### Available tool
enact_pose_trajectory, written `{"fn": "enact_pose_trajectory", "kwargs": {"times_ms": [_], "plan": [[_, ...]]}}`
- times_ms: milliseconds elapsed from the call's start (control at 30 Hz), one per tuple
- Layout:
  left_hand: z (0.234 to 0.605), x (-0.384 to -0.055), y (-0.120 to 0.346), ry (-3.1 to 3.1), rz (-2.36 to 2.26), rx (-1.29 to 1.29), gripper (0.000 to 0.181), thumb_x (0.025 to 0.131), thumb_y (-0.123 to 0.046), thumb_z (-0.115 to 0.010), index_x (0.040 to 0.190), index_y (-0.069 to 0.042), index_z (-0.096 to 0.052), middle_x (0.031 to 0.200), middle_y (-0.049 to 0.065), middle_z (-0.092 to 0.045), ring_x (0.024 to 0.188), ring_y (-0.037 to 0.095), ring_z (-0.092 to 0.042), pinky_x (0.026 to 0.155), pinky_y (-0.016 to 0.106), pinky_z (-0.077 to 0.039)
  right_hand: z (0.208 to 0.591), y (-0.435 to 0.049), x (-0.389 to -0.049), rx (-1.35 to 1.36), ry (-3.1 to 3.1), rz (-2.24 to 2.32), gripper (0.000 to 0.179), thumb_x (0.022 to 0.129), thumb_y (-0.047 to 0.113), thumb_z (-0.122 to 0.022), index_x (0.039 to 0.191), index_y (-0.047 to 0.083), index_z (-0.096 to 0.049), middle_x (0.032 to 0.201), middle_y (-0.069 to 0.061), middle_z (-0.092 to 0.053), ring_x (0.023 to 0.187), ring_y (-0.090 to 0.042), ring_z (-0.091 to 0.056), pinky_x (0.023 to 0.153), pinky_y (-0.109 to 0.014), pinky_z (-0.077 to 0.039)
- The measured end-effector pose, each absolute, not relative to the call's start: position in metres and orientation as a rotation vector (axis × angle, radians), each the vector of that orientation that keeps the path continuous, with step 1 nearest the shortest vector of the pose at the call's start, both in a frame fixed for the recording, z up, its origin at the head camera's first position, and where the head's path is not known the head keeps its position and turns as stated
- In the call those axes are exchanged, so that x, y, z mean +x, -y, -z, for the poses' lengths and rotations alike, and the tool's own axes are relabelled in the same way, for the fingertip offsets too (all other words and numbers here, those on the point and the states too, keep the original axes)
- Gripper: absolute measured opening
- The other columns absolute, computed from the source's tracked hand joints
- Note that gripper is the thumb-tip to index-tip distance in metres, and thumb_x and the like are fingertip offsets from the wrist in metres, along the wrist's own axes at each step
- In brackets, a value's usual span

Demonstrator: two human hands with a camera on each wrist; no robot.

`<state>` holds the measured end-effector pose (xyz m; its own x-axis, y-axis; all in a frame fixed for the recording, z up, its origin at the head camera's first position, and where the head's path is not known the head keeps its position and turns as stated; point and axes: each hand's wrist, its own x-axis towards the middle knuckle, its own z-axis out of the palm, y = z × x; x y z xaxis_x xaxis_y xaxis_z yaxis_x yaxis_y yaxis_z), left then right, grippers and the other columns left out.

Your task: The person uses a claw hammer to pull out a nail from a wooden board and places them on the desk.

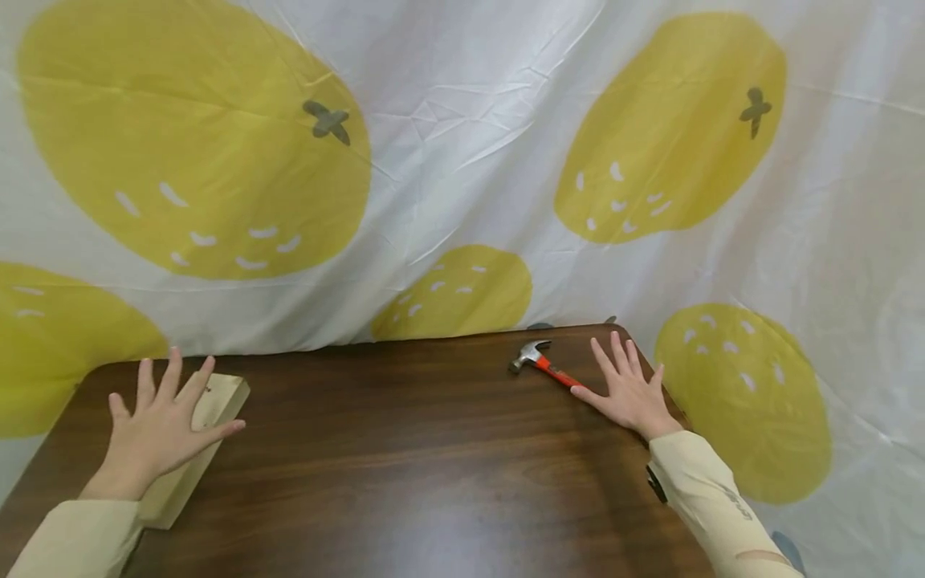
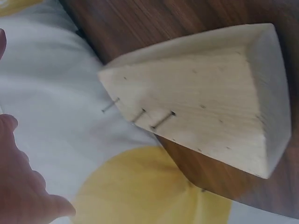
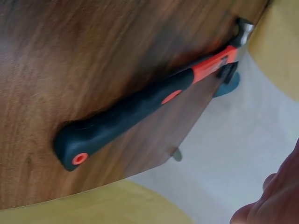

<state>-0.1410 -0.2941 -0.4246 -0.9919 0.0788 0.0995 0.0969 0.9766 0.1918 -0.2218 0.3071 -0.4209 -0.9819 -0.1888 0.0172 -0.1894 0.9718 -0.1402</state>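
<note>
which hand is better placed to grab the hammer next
Probably the right hand: it is empty and close to the hammer, while the left hand is across the table, nearer the wooden block.

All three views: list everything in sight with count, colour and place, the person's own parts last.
Table: one, dark brown, across the lower head view
Cloth: one, white with yellow fruit-like prints, behind and beside the table
Wooden block: one, pale, on the table's left side
Nails: three seen, dark grey, sticking out of the block near one end
Hammer: one, silver head, orange-red and black handle, on the table's far right
Left sleeve: one, cream, lower left
Right sleeve: one, cream, lower right
Left hand: one, fingers spread, by the block
Right hand: one, fingers spread, by the hammer
</note>
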Motion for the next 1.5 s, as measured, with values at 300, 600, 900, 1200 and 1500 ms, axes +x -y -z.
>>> {"fn": "enact_pose_trajectory", "kwargs": {"times_ms": [300,600,900,1200,1500], "plan": [[0.430,-0.132,0.325,3.057,0.352,-0.030,0.096,0.080,-0.063,-0.050,0.145,-0.023,0.010,0.143,0.022,0.025,0.124,0.051,0.026,0.077,0.082,-0.004,0.438,-0.322,-0.225,0.251,3.132,-0.288,0.088,0.083,0.066,-0.042,0.147,0.023,0.001,0.150,-0.013,0.014,0.135,-0.041,0.007,0.086,-0.077,0.010],[0.456,-0.119,0.353,3.123,0.605,0.040,0.097,0.084,-0.057,-0.049,0.143,-0.008,0.010,0.137,0.031,0.028,0.117,0.062,0.023,0.070,0.084,-0.004,0.463,-0.337,-0.224,0.227,3.172,-0.326,0.089,0.082,0.065,-0.044,0.147,0.019,-0.004,0.151,-0.018,0.006,0.135,-0.043,0.001,0.084,-0.078,0.008],[0.481,-0.114,0.371,3.186,0.694,0.083,0.099,0.085,-0.056,-0.048,0.140,0.004,0.007,0.133,0.042,0.018,0.113,0.070,0.011,0.069,0.084,-0.006,0.480,-0.342,-0.225,0.211,3.218,-0.334,0.087,0.083,0.062,-0.046,0.147,0.014,-0.012,0.149,-0.022,-0.002,0.133,-0.046,-0.007,0.085,-0.079,0.004],[0.502,-0.110,0.376,3.165,0.953,0.028,0.098,0.085,-0.043,-0.056,0.135,0.018,0.003,0.130,0.049,0.009,0.116,0.067,0.006,0.082,0.077,-0.011,0.495,-0.345,-0.220,0.179,3.223,-0.369,0.079,0.085,0.058,-0.047,0.143,0.008,-0.024,0.145,-0.027,-0.015,0.130,-0.048,-0.016,0.086,-0.079,-0.004],[0.508,-0.111,0.376,3.140,0.967,-0.036,0.092,0.086,-0.036,-0.058,0.131,0.023,-0.004,0.129,0.048,-0.012,0.114,0.064,-0.016,0.089,0.069,-0.019,0.506,-0.341,-0.218,0.196,3.138,-0.299,0.058,0.089,0.034,-0.053,0.135,0.002,-0.038,0.124,-0.027,-0.044,0.108,-0.045,-0.045,0.076,-0.066,-0.039]]}}
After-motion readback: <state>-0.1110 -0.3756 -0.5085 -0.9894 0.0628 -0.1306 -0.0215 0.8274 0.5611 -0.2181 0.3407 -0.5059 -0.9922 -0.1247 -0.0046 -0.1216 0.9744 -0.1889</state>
